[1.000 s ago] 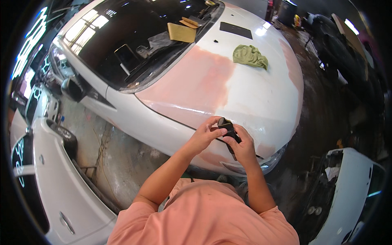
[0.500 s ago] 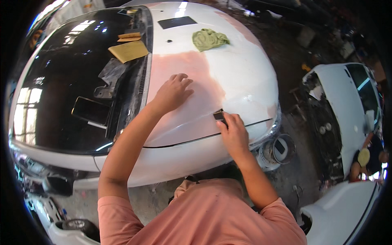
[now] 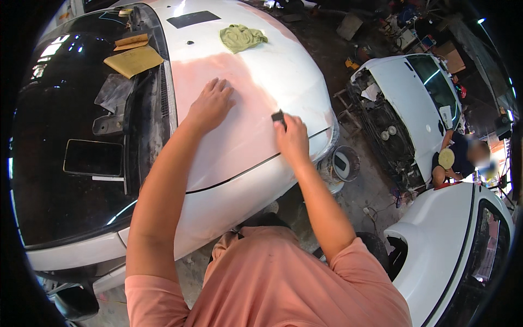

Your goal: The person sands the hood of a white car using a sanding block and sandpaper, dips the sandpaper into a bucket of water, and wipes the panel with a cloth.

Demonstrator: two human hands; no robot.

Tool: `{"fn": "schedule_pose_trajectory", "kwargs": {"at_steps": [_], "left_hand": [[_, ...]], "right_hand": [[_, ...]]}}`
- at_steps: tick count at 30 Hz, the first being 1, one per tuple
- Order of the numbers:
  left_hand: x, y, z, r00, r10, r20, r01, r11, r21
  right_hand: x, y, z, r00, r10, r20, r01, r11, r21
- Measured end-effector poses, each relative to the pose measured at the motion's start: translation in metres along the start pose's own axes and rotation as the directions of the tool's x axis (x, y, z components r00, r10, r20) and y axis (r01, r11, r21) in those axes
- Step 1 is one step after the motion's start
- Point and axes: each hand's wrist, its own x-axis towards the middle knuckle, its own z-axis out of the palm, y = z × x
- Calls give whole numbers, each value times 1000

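My right hand [image 3: 292, 136] grips a small piece of black sandpaper [image 3: 278, 117] against the car's white hood [image 3: 294, 71], at the right edge of a pinkish patch [image 3: 245, 109]. Most of the sandpaper is hidden under my fingers. On the same patch, further left, my left hand [image 3: 211, 103] rests palm down with its fingers loosely apart, holding nothing. Beyond both hands lie a crumpled green cloth [image 3: 242, 38] and a flat dark sheet [image 3: 193, 19], which looks like sandpaper.
On the windshield at left are a phone [image 3: 92, 157] and yellowish paper sheets [image 3: 134, 59]. A bucket [image 3: 346, 163] stands beside the front bumper. Another white car [image 3: 406, 103] with its front stripped is at right, where a person [image 3: 460, 155] crouches. A white car body [image 3: 436, 240] sits nearer.
The whole view has shifted, bringing more of the right side into sight. My right hand has slid the sandpaper farther from the hood's near seam. My left hand stays on the patch.
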Motion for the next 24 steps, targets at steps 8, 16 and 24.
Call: {"fn": "schedule_pose_trajectory", "kwargs": {"at_steps": [8, 16, 24], "left_hand": [[-2, -4, 12, 997, 1, -72, 3, 998, 55], [-1, -6, 19, 996, 16, -90, -13, 999, 34], [18, 54, 1, 985, -16, 170, 95, 879, -467]], "right_hand": [[-22, -23, -8, 998, 3, -61, -1, 1000, 25], [-57, -58, -3, 996, -90, 26, 89, 996, 12], [1, -44, -17, 956, 290, 56, -290, 957, 4]]}}
